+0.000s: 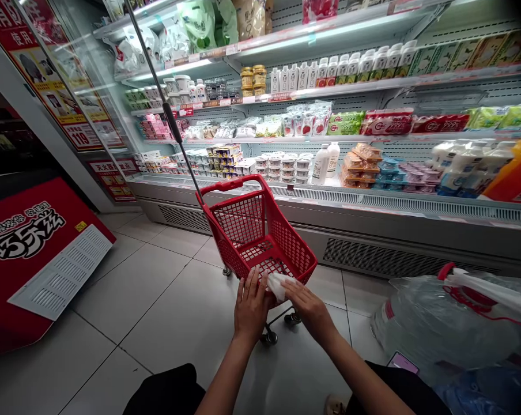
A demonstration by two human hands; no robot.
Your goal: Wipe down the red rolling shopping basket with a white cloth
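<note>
One left hand and one right hand reach to the near end of a red shopping cart, with a crumpled white tissue lying between them at the near rim. The left hand's fingers are stretched out and slightly spread, laid over the rim to the left of the tissue, its index fingertip right by the tissue's left edge. The right hand comes in from the right, its fingers nearly straight and close together, the fingertips on the tissue's right part; whether they pinch it or only press on it I cannot tell. The tissue's middle shows uncovered between the two sets of fingers.

The cart has a mesh basket, a handle at its far end and dark wheels on the grey tiled floor. A thin dark pole rises from its far left corner, leaning left.

Beyond the cart stands a lit refrigerated display case; white bottles and stacked tubs sit on its lowest level. To the left is a red cabinet with a white vent. Near right, large clear jugs stand in plastic wrap, and a phone lies just beside them.
</note>
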